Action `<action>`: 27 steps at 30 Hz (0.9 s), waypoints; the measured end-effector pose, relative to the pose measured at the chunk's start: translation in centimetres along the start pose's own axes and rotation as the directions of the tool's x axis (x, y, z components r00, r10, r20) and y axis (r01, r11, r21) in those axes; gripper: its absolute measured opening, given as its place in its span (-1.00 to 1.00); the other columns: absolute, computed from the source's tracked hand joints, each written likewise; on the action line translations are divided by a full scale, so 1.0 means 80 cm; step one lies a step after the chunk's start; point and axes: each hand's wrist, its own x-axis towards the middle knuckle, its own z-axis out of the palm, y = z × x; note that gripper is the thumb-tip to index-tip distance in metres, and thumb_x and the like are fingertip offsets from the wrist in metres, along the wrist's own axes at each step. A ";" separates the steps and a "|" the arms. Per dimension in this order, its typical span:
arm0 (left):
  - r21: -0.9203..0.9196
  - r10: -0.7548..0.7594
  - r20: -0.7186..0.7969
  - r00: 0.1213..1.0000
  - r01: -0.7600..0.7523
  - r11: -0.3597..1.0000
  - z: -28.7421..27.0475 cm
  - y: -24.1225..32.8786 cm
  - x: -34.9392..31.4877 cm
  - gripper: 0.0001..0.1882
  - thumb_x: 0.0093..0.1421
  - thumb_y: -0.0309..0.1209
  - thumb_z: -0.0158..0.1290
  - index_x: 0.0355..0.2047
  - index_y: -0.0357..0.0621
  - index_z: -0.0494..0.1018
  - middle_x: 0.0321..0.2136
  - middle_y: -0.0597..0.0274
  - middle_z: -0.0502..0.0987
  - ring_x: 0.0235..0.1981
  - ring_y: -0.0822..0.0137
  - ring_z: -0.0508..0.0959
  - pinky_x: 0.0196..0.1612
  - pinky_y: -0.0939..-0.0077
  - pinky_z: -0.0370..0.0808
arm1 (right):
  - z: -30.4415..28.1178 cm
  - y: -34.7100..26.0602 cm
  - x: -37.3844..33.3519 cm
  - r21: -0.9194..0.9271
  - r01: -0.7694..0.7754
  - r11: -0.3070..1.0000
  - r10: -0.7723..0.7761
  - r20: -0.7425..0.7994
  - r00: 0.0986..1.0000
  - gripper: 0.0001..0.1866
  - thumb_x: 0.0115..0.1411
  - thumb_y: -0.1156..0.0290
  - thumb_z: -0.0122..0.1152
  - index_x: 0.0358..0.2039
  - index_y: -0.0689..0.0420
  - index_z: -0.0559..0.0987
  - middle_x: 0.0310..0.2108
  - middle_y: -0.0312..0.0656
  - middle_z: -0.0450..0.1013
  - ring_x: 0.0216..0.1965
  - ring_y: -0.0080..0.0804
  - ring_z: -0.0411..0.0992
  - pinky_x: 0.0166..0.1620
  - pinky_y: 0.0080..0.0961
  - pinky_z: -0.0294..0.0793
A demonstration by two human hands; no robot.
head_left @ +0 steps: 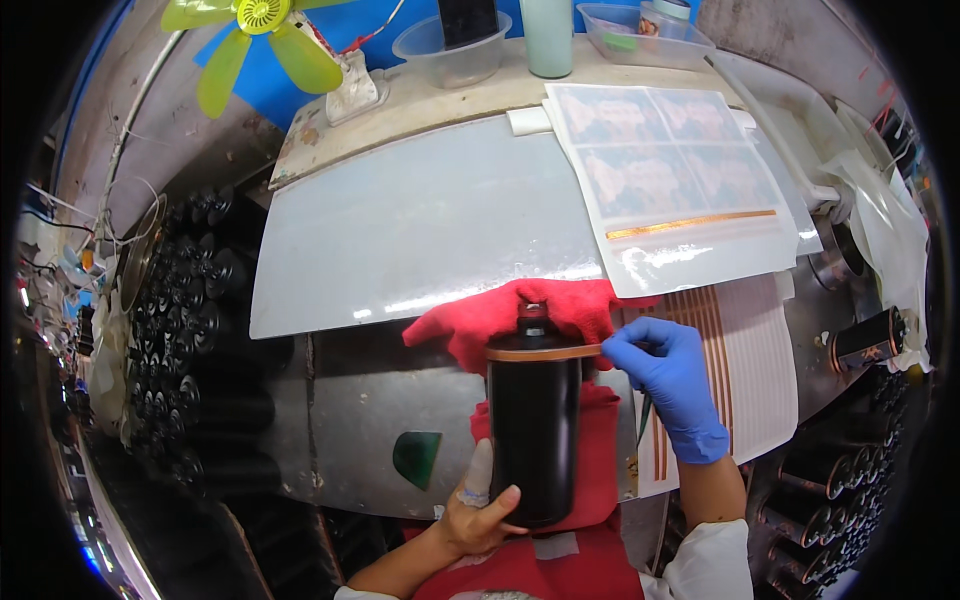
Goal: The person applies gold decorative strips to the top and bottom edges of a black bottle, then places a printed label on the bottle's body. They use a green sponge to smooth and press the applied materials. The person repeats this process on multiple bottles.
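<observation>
A glossy black bottle (pixel 533 440) lies in front of me, its neck pointing away, on a red cloth (pixel 455 325). My left hand (pixel 478 518) is closed around its base; one finger wears a pale cover. Across the bottle's shoulder runs a copper-coloured strip (pixel 545 353). Its right end is pinched between thumb and fingers of my blue-gloved right hand (pixel 665 378). Beneath and right of that hand is a white sheet (pixel 755 370) bearing several more copper-coloured strips. A dark green flat piece (pixel 417 458) rests left of the bottle.
Printed sheets (pixel 670 170) lie at the far right of the grey board (pixel 420 220). Behind stand a yellow-green fan (pixel 265 50), a clear tub (pixel 450 65) and a pale cylinder (pixel 547 40). Black bottles (pixel 215 290) crowd the left; a decorated bottle (pixel 868 340) lies at right.
</observation>
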 end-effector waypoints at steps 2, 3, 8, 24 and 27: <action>-0.100 -0.031 0.078 0.996 0.039 0.994 -0.008 -0.006 -0.002 -0.16 0.05 -0.17 0.19 0.26 0.02 -0.02 0.11 -0.38 0.15 0.14 -0.27 0.20 0.20 -0.10 0.04 | 0.011 -0.005 0.000 -0.007 0.002 1.000 -0.001 0.048 0.999 -0.86 0.01 0.41 0.29 -0.49 0.23 0.58 -0.61 -0.36 0.43 -0.60 -0.75 0.28 -0.54 -0.75 0.22; -0.026 -0.036 0.025 0.999 0.036 0.999 -0.010 0.003 0.004 -0.20 0.06 -0.12 0.16 0.24 0.03 0.03 0.12 -0.29 0.17 0.15 -0.25 0.19 0.20 -0.14 -0.01 | 0.013 -0.005 0.001 0.011 -0.003 1.000 0.002 0.058 0.998 -0.85 0.00 0.41 0.30 -0.49 0.23 0.58 -0.60 -0.35 0.45 -0.59 -0.74 0.30 -0.53 -0.75 0.25; 0.426 0.078 0.088 0.993 -0.108 0.898 -0.002 0.049 0.044 -0.38 0.11 0.08 0.00 0.12 0.11 0.30 0.16 0.20 0.23 0.21 -0.15 0.10 0.21 -0.26 -0.23 | 0.009 -0.007 -0.003 0.004 -0.009 1.000 0.009 0.048 0.999 -0.86 0.01 0.42 0.29 -0.48 0.24 0.58 -0.59 -0.35 0.46 -0.57 -0.73 0.32 -0.51 -0.75 0.27; 0.059 -0.097 0.118 0.988 0.090 0.994 -0.007 0.014 0.026 -0.22 -0.13 0.13 0.21 0.10 0.18 0.29 0.21 -0.45 -0.13 0.26 -0.27 -0.10 0.18 -0.26 -0.29 | 0.039 -0.018 -0.005 -0.062 0.060 0.996 -0.055 0.082 0.995 -0.88 0.00 0.44 0.31 -0.47 0.22 0.58 -0.56 -0.36 0.48 -0.48 -0.73 0.38 -0.39 -0.74 0.37; 0.168 -0.072 0.115 0.991 0.052 0.984 -0.005 0.025 0.037 -0.36 -0.03 -0.02 0.18 0.09 0.19 0.34 0.22 -0.22 0.01 0.28 -0.12 -0.11 0.19 -0.23 -0.42 | 0.039 -0.023 -0.008 -0.060 0.063 0.996 -0.059 0.075 0.995 -0.89 0.01 0.45 0.30 -0.48 0.22 0.58 -0.56 -0.36 0.47 -0.48 -0.73 0.38 -0.39 -0.74 0.37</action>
